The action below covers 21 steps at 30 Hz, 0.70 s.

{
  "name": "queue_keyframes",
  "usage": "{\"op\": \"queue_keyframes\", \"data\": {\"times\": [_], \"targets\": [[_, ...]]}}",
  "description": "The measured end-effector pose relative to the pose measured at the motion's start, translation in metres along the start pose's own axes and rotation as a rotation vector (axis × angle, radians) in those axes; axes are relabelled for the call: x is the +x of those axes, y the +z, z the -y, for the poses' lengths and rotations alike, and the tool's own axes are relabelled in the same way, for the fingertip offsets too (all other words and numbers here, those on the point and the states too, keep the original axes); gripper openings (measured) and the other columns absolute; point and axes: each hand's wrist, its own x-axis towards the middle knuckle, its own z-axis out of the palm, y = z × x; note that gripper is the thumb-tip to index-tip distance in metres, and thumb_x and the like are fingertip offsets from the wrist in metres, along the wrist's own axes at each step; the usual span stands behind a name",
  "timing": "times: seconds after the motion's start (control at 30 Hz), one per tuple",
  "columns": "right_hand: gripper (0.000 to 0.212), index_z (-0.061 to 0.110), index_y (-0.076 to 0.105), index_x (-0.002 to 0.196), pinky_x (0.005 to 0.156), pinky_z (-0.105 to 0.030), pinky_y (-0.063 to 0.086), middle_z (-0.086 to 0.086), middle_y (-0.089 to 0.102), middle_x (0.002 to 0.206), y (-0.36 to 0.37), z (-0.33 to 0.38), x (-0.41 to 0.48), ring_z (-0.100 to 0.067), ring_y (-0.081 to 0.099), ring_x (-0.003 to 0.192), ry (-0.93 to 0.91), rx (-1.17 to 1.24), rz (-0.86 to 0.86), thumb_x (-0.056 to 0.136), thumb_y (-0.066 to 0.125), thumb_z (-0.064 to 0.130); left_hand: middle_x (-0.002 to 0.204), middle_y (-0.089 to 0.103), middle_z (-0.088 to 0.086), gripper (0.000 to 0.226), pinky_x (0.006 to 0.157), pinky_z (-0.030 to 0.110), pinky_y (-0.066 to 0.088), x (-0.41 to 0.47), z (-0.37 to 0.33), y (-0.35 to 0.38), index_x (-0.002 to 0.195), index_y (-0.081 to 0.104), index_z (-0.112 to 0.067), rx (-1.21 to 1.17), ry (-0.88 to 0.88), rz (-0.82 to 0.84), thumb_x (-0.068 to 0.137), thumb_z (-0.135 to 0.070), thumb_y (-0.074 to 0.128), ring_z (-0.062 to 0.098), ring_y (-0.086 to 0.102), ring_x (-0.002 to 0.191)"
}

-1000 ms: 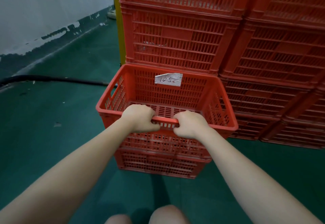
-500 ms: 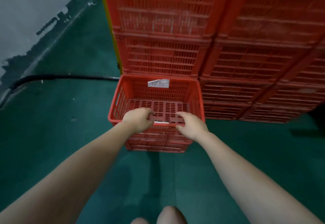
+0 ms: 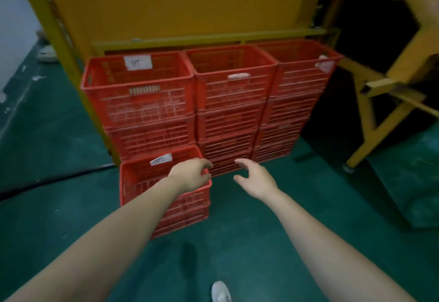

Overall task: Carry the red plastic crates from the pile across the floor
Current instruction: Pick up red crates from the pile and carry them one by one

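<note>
Head view: both hands hold nothing. Left hand hovers, fingers loosely spread, over the right rim of the low front stack, two nested red crates on the green floor. Contact with the rim cannot be confirmed; the palm hides it. Right hand hangs in air, fingers apart and curled, well clear of any crate. Behind stands the main pile: three columns of red crates, each several high, backed against a yellow frame.

Judgement on step: between grips. Either the front stack is due for a lift, or the next crate comes off the pile. For a good lift: take the crate at the slots on opposite short walls, not one rim, so the load stays level. Lift straight up to clear the nest before stepping back. Top crates on the pile are the free ones; the lower ones are pinned.

Hazard: black hose crosses the floor to the left, near the walking line.

Not resolved:
- Paper labels on the front stack and the top left crate: writing illegible.
- Pale items at the rims of the middle and right columns: blurred, unidentified.
- Contents of the crates: nothing visible, lower ones hidden.
- Dark area at right behind the yellow struts: no detail.
- One white shoe cut off at the bottom edge.
</note>
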Motion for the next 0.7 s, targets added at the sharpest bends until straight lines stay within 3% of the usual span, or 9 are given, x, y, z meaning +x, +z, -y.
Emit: {"op": "queue_keyframes", "data": {"times": [0.13, 0.27, 0.7], "targets": [[0.051, 0.028, 0.051, 0.137, 0.104, -0.029, 0.042, 0.008, 0.054, 0.136, -0.046, -0.022, -0.070, -0.011, 0.051, 0.125, 0.097, 0.036, -0.152, 0.088, 0.065, 0.028, 0.137, 0.056, -0.006, 0.042, 0.101, 0.029, 0.043, -0.013, -0.077, -0.006, 0.134, 0.052, -0.027, -0.001, 0.182, -0.015, 0.093, -0.036, 0.053, 0.014, 0.052, 0.125], [0.052, 0.031, 0.050, 0.136, 0.096, -0.031, 0.046, 0.008, 0.056, 0.129, -0.090, -0.060, -0.150, -0.009, 0.054, 0.116, 0.256, 0.032, -0.294, 0.087, 0.065, 0.031, 0.135, 0.057, -0.005, 0.043, 0.104, 0.033, 0.042, -0.023, -0.170, 0.010, 0.133, 0.052, -0.029, -0.032, 0.358, 0.037, 0.091, -0.038, 0.054, 0.013, 0.053, 0.124], [0.054, 0.026, 0.046, 0.141, 0.106, -0.028, 0.037, 0.005, 0.045, 0.145, -0.216, -0.225, -0.457, -0.013, 0.042, 0.133, 0.732, -0.019, -0.649, 0.090, 0.064, 0.030, 0.136, 0.055, -0.011, 0.044, 0.101, 0.030, 0.044, -0.125, -0.513, 0.112, 0.135, 0.050, -0.030, 0.042, 0.945, 0.231, 0.093, -0.040, 0.055, 0.008, 0.052, 0.123]]}}
